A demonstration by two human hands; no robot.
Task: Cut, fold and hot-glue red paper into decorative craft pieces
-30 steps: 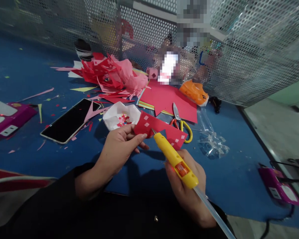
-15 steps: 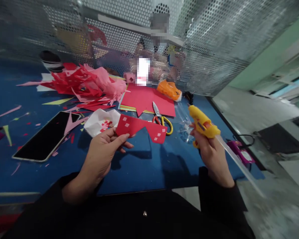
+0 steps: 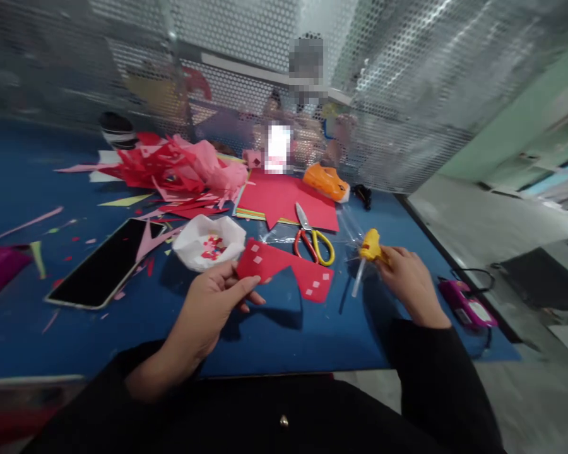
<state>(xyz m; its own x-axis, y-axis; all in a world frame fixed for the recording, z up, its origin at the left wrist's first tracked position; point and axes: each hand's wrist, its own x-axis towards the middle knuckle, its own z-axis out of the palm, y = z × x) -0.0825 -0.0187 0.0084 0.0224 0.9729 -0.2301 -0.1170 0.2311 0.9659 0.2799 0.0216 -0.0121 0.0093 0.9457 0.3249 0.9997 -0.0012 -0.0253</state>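
I have the left hand pinching a red paper cutout by its near-left end, thumb on top and fingers beneath, holding it tilted above the blue table. The cutout hangs near the middle of my view, so I take it as the hub of my clock. Its lower edge has a notch, and small pale squares are on both ends.

At 3 o'clock I have the right hand, closed around the handle of a yellow glue gun, which sits between 2 and 3 o'clock with a clear glue stick slanting down from it. I can't tell from here whether the gun touches the tabletop.

At 1 o'clock, just beside the cutout, I see scissors with one red and one yellow handle. Beyond them, also toward 1, is an orange packet. A stack of coloured sheets, red on top, is at 12.

Between 9 and 10 a white paper dish holds red bits. Farther out at 9 is a dark-screened phone, partly covered by a pink scrap. A heap of red and pink paper strips spreads at 10.
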